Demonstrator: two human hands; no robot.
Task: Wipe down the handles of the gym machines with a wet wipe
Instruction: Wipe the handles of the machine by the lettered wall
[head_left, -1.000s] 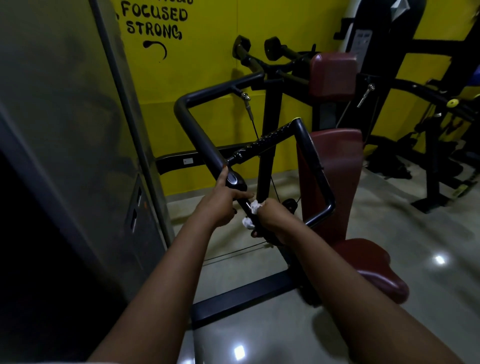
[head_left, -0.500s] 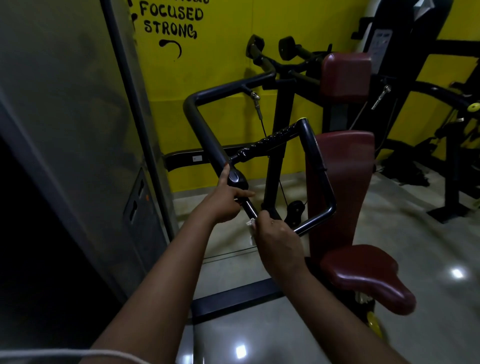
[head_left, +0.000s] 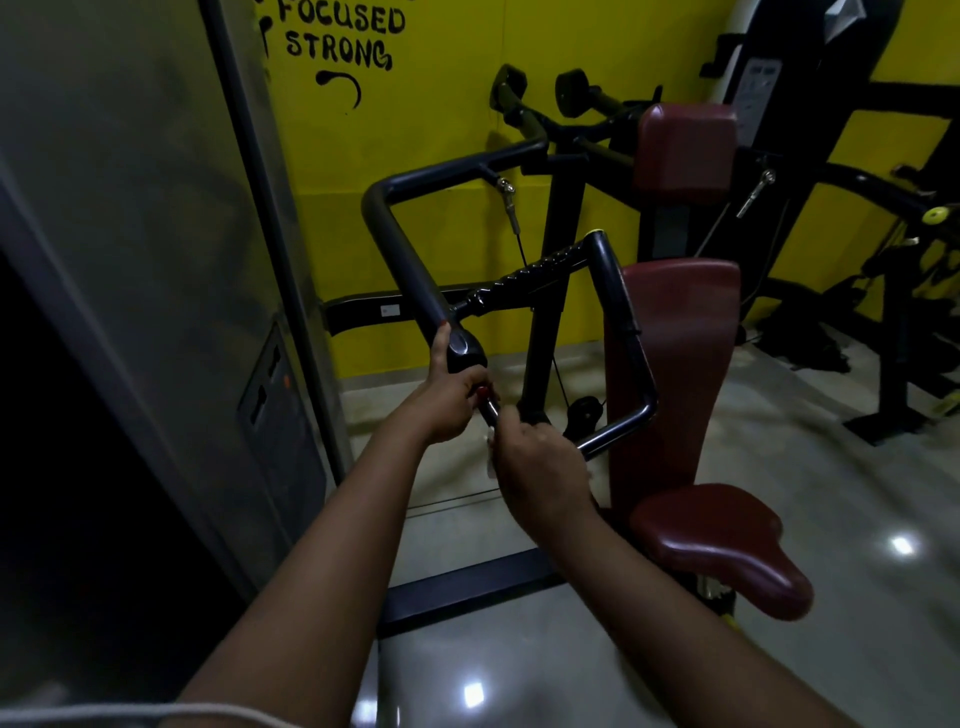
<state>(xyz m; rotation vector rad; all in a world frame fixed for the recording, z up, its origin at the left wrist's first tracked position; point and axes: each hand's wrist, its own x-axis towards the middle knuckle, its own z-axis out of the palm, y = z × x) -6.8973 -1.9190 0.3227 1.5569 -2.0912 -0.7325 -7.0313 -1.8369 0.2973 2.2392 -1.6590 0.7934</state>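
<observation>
Both hands clamped on the black handle (head_left: 621, 312).
Left hand (head_left: 451, 402) grips the bar; right hand (head_left: 537, 467) nearer, covering the wipe (head_left: 489, 452), only a white scrap showing.

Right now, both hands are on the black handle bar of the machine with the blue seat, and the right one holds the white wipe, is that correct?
Not quite: the head view shows the seat is dark red, not blue. The rest stands: left hand and right hand are on the black handle bar, the white wipe under the right.

Both hands, left (head_left: 451, 402) and right (head_left: 540, 467), curl closed, arms outstretched.
</observation>
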